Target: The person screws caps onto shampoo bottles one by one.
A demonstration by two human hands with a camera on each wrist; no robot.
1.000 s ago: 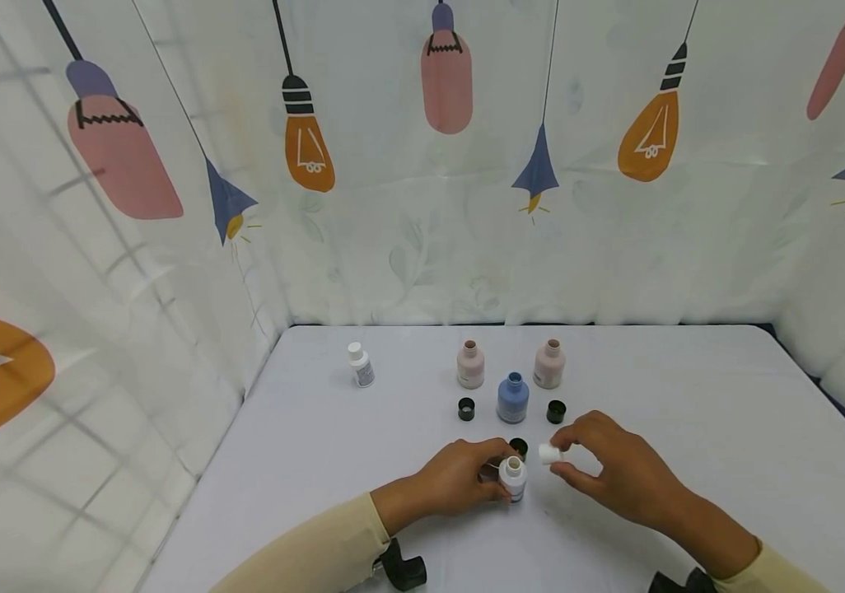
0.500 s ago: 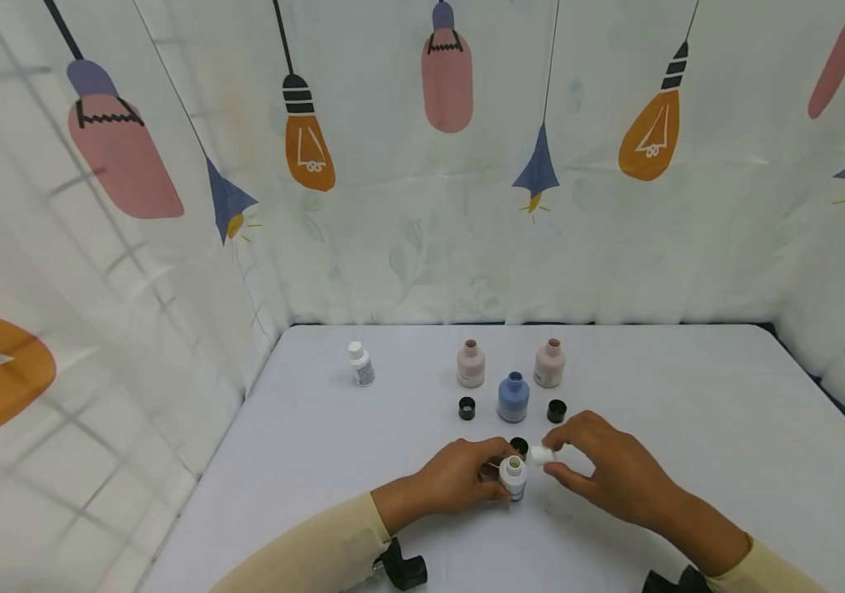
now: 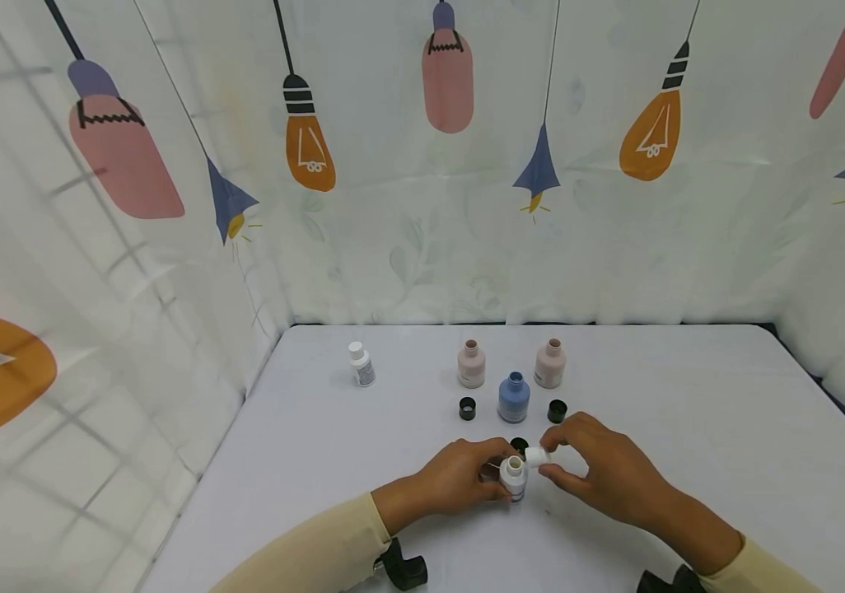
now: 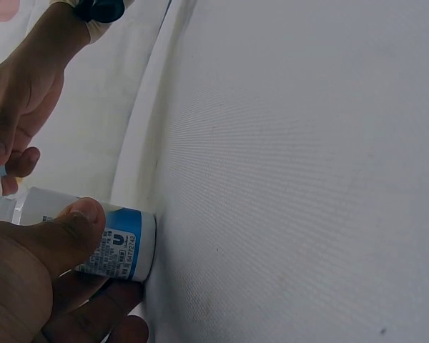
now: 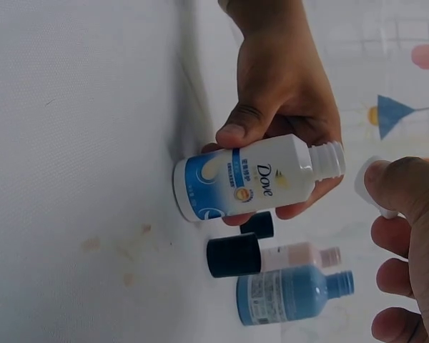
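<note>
My left hand (image 3: 459,478) grips a small white Dove bottle (image 5: 264,179) around its body. The bottle stands upright on the table, its neck uncapped. With thumb and fingertips, my right hand (image 3: 608,469) pinches a white cap (image 3: 536,456) just right of the bottle's open mouth, tilted on its side. Partly hidden behind the bottle is a black cap (image 3: 519,445). Beyond it stands an uncapped blue bottle (image 3: 514,399). In the left wrist view, the thumb presses the labelled side of the white bottle (image 4: 132,246).
Two uncapped pink bottles, a left one (image 3: 470,365) and a right one (image 3: 549,364), stand farther back. Two more black caps, one left (image 3: 467,408) and one right (image 3: 557,411), flank the blue bottle. A capped white bottle (image 3: 361,365) is at the back left of the white table (image 3: 304,461).
My right hand has moved left, bringing the white cap from a short distance away to right beside the bottle's mouth. My left hand and the bottle stay put.
</note>
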